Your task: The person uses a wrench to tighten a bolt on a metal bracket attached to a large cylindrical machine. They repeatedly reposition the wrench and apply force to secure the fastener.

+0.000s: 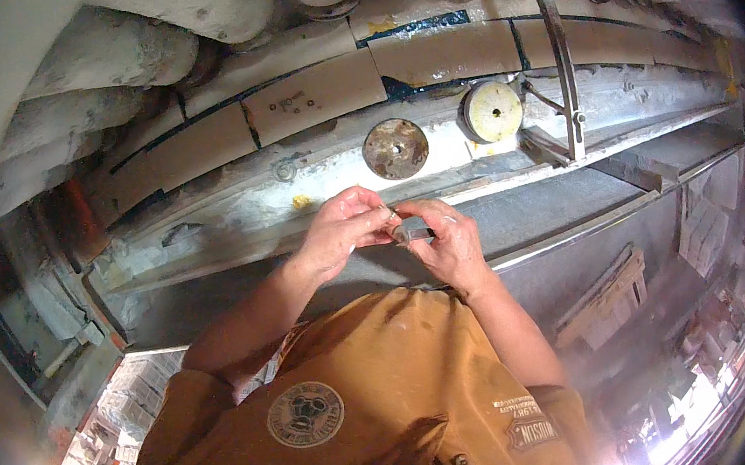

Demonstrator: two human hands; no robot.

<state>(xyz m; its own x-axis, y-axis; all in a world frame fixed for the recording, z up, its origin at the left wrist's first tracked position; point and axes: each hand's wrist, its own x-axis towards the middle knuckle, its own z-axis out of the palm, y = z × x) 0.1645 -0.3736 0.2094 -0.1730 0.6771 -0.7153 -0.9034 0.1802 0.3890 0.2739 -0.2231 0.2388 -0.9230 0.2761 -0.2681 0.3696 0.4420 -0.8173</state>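
a small metal piece [420,234] sits between the two hands, pinched in the fingers of the right hand [455,242]; the left hand [335,235] meets its left end, fingertips close, whether gripping i can't tell.

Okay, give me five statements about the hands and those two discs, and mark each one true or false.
1. The right hand holds a small metallic-looking piece. True.
2. The left hand is stretched far from the right. False: their fingertips are close together.
3. The pale yellow disc is right of the brown disc. True.
4. Both discs lack holes. False: each has one at its middle.
5. Both hands wear gloves. False: they're bare.
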